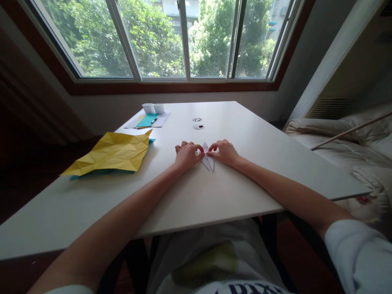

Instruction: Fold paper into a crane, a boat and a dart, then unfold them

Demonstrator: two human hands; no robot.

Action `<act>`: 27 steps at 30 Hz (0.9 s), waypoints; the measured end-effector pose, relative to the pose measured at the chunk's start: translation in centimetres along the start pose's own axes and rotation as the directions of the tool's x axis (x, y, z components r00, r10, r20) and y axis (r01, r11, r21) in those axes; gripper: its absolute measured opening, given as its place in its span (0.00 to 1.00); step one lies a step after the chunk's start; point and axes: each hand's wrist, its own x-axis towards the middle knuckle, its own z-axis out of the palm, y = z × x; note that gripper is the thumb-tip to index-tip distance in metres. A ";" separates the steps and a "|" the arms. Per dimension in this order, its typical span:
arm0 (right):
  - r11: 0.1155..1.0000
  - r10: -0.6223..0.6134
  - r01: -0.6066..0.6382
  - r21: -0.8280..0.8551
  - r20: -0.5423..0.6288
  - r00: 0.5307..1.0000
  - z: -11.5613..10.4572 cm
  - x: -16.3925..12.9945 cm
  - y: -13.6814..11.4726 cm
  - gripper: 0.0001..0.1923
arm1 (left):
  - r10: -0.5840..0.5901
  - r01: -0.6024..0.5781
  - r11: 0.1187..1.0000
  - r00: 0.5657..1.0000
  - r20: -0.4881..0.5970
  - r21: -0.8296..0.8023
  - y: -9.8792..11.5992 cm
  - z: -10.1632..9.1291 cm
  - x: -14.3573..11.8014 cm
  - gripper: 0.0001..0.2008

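Observation:
A small white folded paper [208, 162] lies on the white table [183, 200] straight ahead of me. It is narrow and pointed at its far end, with two points toward me and a slit between them. My left hand [187, 155] pinches its left side between thumb and index finger, the other fingers curled on the tabletop. From the right, my right hand [224, 152] pinches the paper's other side in the same way. The fingertips of both hands nearly meet over its middle and hide part of the folds.
Creased yellow paper [118, 153] with teal paper [101, 173] beneath it covers the table's left side. Farther back are teal sheets [148, 120], a pen [154, 121] and small white boxes [153, 108]. A round table insert [198, 127] sits beyond my hands. A pale sofa [343, 139] stands right.

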 end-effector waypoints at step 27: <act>0.895 -0.428 0.394 0.208 0.154 0.890 -1.1 -0.4 2.1 0.21 | 0.405 -0.372 0.893 0.910 0.091 -0.254 -2.3 -1.0 -0.3 0.17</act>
